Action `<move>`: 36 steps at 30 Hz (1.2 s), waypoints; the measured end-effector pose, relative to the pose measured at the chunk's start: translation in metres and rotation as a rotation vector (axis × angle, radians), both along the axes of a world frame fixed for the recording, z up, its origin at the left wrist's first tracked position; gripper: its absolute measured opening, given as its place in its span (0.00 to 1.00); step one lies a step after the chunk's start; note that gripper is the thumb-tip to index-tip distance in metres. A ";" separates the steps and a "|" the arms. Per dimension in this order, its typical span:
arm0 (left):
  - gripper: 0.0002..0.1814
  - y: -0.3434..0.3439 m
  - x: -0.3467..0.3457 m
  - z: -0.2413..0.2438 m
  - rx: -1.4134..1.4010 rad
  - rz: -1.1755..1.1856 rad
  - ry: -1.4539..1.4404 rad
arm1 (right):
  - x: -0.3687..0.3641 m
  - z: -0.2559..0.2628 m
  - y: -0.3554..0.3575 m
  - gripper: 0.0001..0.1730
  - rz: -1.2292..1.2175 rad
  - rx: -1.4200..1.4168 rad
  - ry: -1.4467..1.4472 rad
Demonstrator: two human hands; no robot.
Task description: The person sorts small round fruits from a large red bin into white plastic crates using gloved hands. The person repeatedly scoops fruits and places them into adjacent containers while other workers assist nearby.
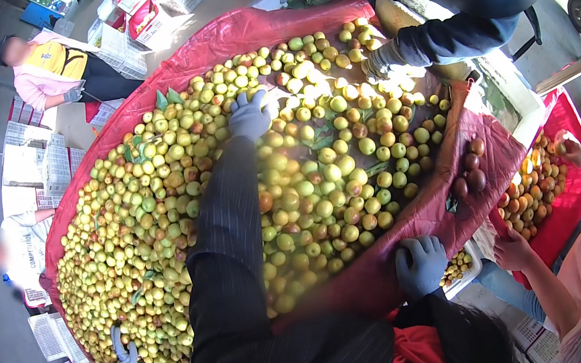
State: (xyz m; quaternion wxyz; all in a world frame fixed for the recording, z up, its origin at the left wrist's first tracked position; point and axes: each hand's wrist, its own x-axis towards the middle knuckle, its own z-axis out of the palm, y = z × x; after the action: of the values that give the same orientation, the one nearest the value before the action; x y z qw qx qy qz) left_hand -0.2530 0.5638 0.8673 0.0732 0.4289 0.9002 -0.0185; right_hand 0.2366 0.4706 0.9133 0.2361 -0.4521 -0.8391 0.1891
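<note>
My left hand, in a grey glove, reaches across a large heap of yellow-green and reddish jujubes. Its fingers are apart and rest on the fruit, and no fruit shows gripped in them. The heap lies on a red cloth sheet with a raised rim. My right hand, also gloved in grey, is at the near edge of the sheet with its fingers bent; whether it grips the cloth is not clear. Several dark brown jujubes lie apart on a fold of the sheet, beyond that hand. Green leaves lie among the fruit.
A co-worker's gloved hand is at the heap's lower left; another's touches fruit at the upper right. At right, a person in pink handles redder fruit on a red cloth. Two people are at the far left. White plastic crates stand around.
</note>
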 end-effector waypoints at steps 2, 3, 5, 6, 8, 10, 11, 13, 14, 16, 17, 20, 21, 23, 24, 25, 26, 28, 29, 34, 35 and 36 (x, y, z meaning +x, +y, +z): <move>0.27 0.011 -0.004 0.000 -0.014 -0.041 0.086 | -0.002 0.000 0.001 0.07 -0.001 0.009 0.004; 0.23 0.028 0.002 0.003 -0.038 -0.109 0.167 | 0.000 0.002 -0.002 0.07 -0.025 0.015 -0.008; 0.19 0.049 0.004 0.001 -0.105 -0.242 0.263 | 0.000 0.001 -0.002 0.09 -0.014 0.023 -0.007; 0.19 0.051 -0.012 -0.024 -0.146 -0.178 0.289 | 0.000 -0.001 -0.001 0.10 0.017 0.016 0.005; 0.19 0.079 -0.009 -0.030 -0.279 -0.071 0.202 | 0.005 -0.001 -0.001 0.11 0.024 0.023 0.009; 0.14 0.055 -0.011 -0.030 -0.140 -0.337 0.224 | 0.004 -0.007 -0.003 0.12 0.028 0.040 0.022; 0.13 0.051 -0.004 -0.029 -0.133 -0.401 0.251 | 0.006 -0.005 -0.002 0.12 0.028 0.030 0.016; 0.13 0.050 0.025 0.011 -0.246 -0.484 0.157 | 0.003 0.002 -0.003 0.12 0.007 0.003 0.008; 0.12 0.037 0.037 0.022 0.028 -0.570 0.012 | 0.004 0.002 -0.003 0.13 0.027 -0.030 0.024; 0.16 0.019 0.092 0.057 0.083 -0.461 -0.097 | 0.012 -0.001 0.000 0.17 0.082 -0.095 0.041; 0.17 0.007 0.125 0.066 0.143 -0.649 -0.142 | 0.013 -0.003 0.003 0.19 0.008 -0.431 0.316; 0.20 -0.039 0.229 0.088 0.360 -1.063 -0.316 | -0.009 0.011 0.033 0.25 -0.114 -1.338 1.083; 0.20 -0.051 0.257 0.101 0.485 -1.093 -0.387 | -0.022 0.031 0.046 0.27 -0.070 -1.560 1.312; 0.22 -0.058 0.263 0.116 0.574 -1.077 -0.513 | -0.008 0.017 0.051 0.25 -0.112 -1.680 1.428; 0.23 -0.055 0.252 0.112 0.623 -0.998 -0.483 | 0.010 0.008 0.056 0.21 0.033 -1.636 1.383; 0.21 -0.047 0.220 0.099 0.648 -0.904 -0.370 | 0.035 0.001 0.061 0.20 0.167 -1.588 1.332; 0.20 -0.039 0.187 0.087 0.658 -0.800 -0.263 | 0.054 0.009 0.064 0.18 0.078 -1.360 0.991; 0.18 -0.024 0.104 0.062 0.386 -0.315 -0.080 | 0.079 0.038 0.064 0.19 -0.110 -1.072 0.465; 0.22 -0.022 0.063 0.043 0.391 -0.312 0.070 | 0.090 0.046 0.061 0.18 -0.219 -1.023 0.263; 0.37 -0.012 -0.016 -0.043 0.160 -0.317 0.526 | 0.037 0.038 0.059 0.08 0.113 -0.114 0.134; 0.34 -0.001 -0.007 -0.058 0.186 -0.244 0.380 | 0.023 0.033 0.056 0.10 0.145 -0.089 0.091; 0.32 0.017 0.017 -0.040 0.182 -0.296 0.186 | 0.020 0.025 0.054 0.09 0.149 -0.025 0.022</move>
State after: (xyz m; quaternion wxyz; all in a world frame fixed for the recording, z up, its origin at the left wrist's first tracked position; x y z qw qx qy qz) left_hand -0.2362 0.5805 0.8275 -0.0530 0.5579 0.8281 0.0129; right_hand 0.2569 0.5249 0.9381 0.2249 -0.3890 -0.8654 0.2217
